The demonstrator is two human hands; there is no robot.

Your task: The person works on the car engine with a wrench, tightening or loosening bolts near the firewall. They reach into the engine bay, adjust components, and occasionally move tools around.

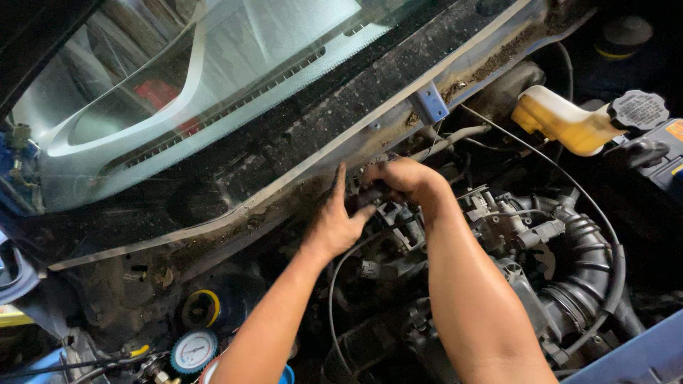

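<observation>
Nearest, at the lower left edge, a round pressure gauge [193, 350] with a white face sits beside a yellow-rimmed cap [202, 308]. Above it, both bare forearms reach up into the engine bay. The left hand [336, 222] is spread flat, fingers [340, 181] stretched upward against the dirty firewall ledge, holding nothing that can be seen. Just beside it, the right hand [403, 178] curls downward, its fingers bent around a small dark connector [375, 197] tucked under the ledge; how firmly it grips cannot be told. To the right lies a ribbed black intake hose [587, 267]. Farther back stand a yellowish fluid reservoir [562, 121] with a black cap [638, 109], a blue bracket [431, 104], and the windshield [213, 64].
</observation>
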